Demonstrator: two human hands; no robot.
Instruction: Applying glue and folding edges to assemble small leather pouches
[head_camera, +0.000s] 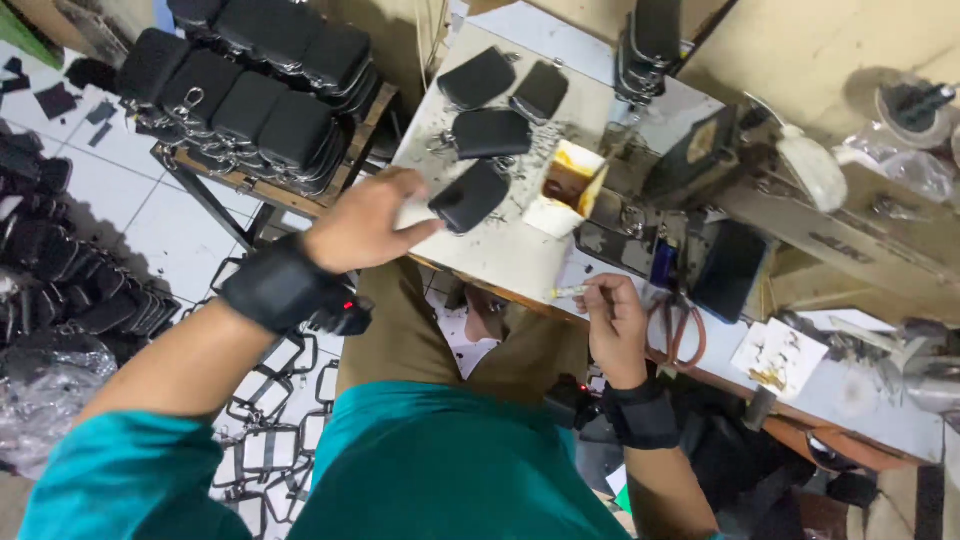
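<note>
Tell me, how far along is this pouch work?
Done, seemingly: many black pouches stacked on the side rack. In hand: the left hand reaches the nearest pouch on the white table; the right hand holds a small stick beside the glue box. Left: three more pouches on the table.

Uneven indoor light, wide-lens view with soft edges

We see bright light washing out the pale grey worktop (500, 250) and the cream wall at upper right, deep shadow beneath the bench, soft shadows beside the black zipped leather pouches (470, 195), slight blur on our reaching left hand (365, 220), and bending lines near the corners.
</note>
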